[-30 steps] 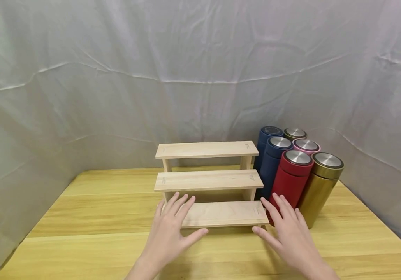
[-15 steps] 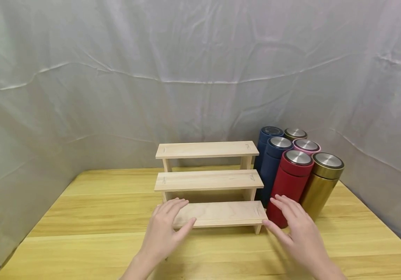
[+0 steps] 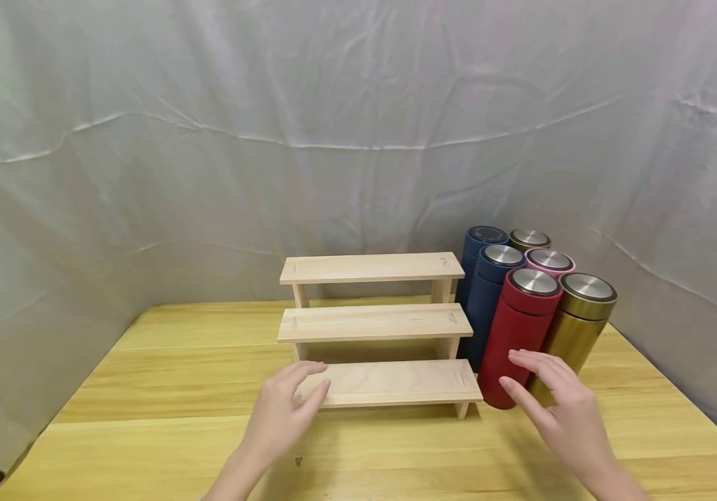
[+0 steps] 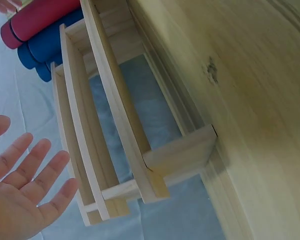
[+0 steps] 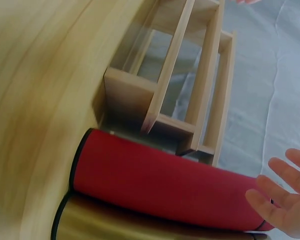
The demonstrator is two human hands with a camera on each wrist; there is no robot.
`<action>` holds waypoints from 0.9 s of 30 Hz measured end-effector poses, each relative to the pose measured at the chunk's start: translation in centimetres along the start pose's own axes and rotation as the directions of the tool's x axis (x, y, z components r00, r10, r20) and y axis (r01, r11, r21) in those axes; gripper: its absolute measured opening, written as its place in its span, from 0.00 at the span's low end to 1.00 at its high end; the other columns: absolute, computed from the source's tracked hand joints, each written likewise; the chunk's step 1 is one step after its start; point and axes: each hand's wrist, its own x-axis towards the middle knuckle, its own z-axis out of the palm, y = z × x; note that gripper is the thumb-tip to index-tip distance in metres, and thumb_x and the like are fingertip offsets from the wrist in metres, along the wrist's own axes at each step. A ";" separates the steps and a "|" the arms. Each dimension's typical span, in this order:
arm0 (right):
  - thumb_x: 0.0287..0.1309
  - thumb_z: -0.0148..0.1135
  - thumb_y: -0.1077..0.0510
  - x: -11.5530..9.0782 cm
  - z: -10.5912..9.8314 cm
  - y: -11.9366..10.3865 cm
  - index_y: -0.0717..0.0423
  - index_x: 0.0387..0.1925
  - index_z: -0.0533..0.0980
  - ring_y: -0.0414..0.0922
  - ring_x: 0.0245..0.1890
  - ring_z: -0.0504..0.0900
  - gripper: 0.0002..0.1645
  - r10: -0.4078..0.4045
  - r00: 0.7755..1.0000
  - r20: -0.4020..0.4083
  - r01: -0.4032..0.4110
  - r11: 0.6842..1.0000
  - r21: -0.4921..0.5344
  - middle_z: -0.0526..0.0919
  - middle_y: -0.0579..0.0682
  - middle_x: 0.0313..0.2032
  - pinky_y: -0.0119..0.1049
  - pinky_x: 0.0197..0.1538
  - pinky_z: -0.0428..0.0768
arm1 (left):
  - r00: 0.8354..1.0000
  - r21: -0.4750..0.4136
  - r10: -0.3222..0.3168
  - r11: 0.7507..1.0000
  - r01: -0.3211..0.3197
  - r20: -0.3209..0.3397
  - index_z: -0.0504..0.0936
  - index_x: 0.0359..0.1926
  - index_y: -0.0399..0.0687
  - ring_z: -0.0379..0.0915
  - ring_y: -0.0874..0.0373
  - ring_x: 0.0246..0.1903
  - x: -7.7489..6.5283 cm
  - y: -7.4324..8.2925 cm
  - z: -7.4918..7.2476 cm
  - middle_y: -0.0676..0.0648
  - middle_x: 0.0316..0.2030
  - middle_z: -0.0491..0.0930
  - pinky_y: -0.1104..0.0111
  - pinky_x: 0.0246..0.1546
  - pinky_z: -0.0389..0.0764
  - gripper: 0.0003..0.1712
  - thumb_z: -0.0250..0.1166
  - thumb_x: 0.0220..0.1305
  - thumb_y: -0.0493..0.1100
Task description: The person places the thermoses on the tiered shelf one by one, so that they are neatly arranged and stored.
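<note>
A three-step wooden rack (image 3: 390,383) of pale wood stands at the middle of the table. My left hand (image 3: 277,410) hovers at its front left end, fingers spread and loosely bent, holding nothing; the left wrist view shows the same hand (image 4: 30,190) with its palm turned up beside the rack. Over on the right, my right hand (image 3: 562,410) is in front of the red thermos bottle (image 3: 517,341) and the gold thermos bottle (image 3: 574,341), its fingers overlapping both in the head view. Nothing lies in that palm (image 5: 295,215).
Behind the red bottle stand two dark blue bottles (image 3: 486,299), a pink one (image 3: 549,259) and another with an olive-gold rim (image 3: 529,239), packed close against the rack's right end. A grey cloth (image 3: 358,139) hangs behind the wooden table (image 3: 145,403).
Both hands have drawn apart and slightly back: the left hand moved left from the bottom step, the right hand moved right across the bottles. Rack and bottles stayed put.
</note>
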 end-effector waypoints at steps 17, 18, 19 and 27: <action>0.41 0.65 0.71 -0.4 -2.0 2.4 0.65 0.34 0.79 0.25 0.35 0.76 0.12 0.100 0.979 -0.178 -0.086 0.992 0.088 0.82 0.51 0.33 0.14 0.32 0.72 | 0.994 -0.084 -0.112 0.990 0.112 0.004 0.80 0.42 0.41 0.74 0.50 0.45 -0.3 -2.0 -1.1 0.45 0.41 0.79 0.57 0.46 0.74 0.13 0.65 0.52 0.36; 0.40 0.65 0.72 -0.4 -2.1 2.6 0.65 0.34 0.79 0.25 0.34 0.76 0.13 0.111 0.977 -0.181 -0.095 0.991 0.093 0.82 0.50 0.33 0.14 0.29 0.72 | 0.993 -0.088 -0.115 0.989 0.116 0.008 0.80 0.42 0.41 0.74 0.50 0.45 -0.3 -2.1 -1.1 0.45 0.41 0.79 0.56 0.46 0.74 0.13 0.65 0.52 0.35; 0.39 0.65 0.73 -0.5 -2.3 2.8 0.65 0.34 0.79 0.24 0.34 0.76 0.14 0.127 0.975 -0.182 -0.111 0.989 0.097 0.82 0.48 0.34 0.14 0.26 0.71 | 0.992 -0.090 -0.122 0.988 0.123 0.015 0.80 0.42 0.40 0.73 0.49 0.45 -0.4 -2.3 -1.2 0.44 0.42 0.79 0.56 0.47 0.73 0.14 0.65 0.52 0.35; 0.38 0.64 0.76 -0.5 -3.3 3.1 0.65 0.34 0.80 0.24 0.31 0.77 0.15 0.210 0.952 -0.224 -0.186 0.975 0.125 0.83 0.44 0.34 0.13 0.21 0.68 | 0.974 -0.133 -0.216 0.966 0.224 0.073 0.79 0.43 0.38 0.70 0.45 0.48 -0.1 -2.7 -1.7 0.41 0.45 0.77 0.51 0.51 0.68 0.15 0.64 0.52 0.34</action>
